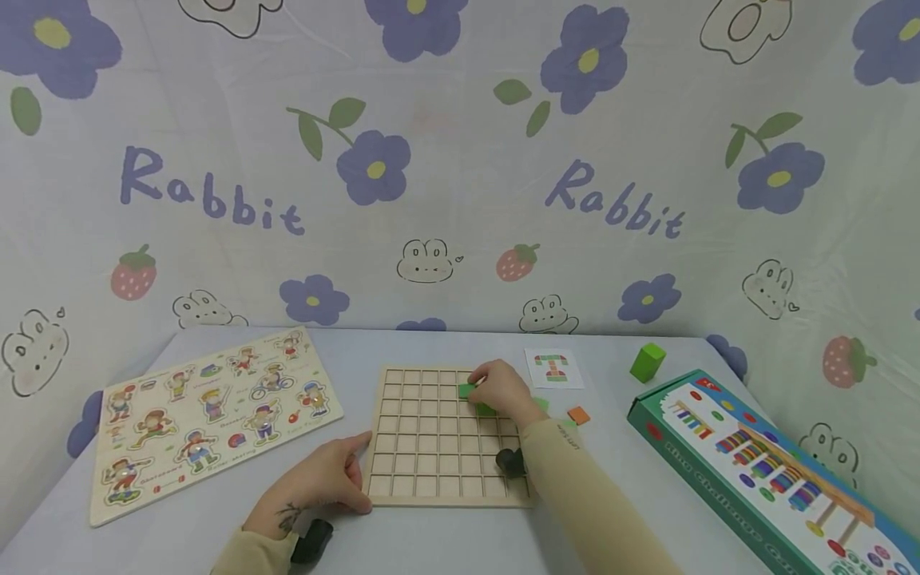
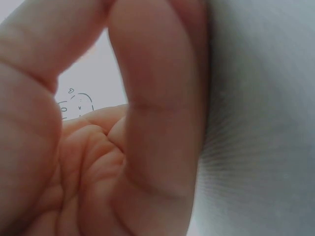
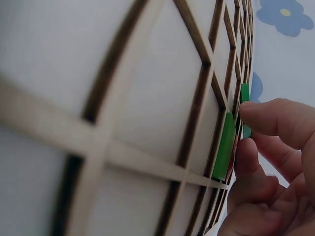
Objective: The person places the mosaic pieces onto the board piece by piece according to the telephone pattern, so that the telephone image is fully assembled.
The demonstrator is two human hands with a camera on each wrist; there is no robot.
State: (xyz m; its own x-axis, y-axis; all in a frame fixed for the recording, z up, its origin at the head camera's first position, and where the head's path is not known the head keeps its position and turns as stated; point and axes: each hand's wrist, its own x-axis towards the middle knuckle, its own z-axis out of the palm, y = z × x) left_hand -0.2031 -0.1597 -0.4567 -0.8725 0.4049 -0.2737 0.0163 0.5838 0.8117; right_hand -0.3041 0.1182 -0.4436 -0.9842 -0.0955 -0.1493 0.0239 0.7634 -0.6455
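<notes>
A wooden grid board lies flat in the middle of the table in the head view. Over its far right part, my right hand pinches a small green tile between thumb and fingertips. Another green tile sits in a grid cell just below those fingers in the right wrist view, with a sliver of red beside it. My left hand touches the board's left side, thumb at the near corner and a finger farther up the edge. Bent fingers fill the left wrist view.
Behind the board lies a picture card with a red and green pattern. An orange tile and a green block are to the right, before a ring game box. A wooden picture puzzle lies on the left.
</notes>
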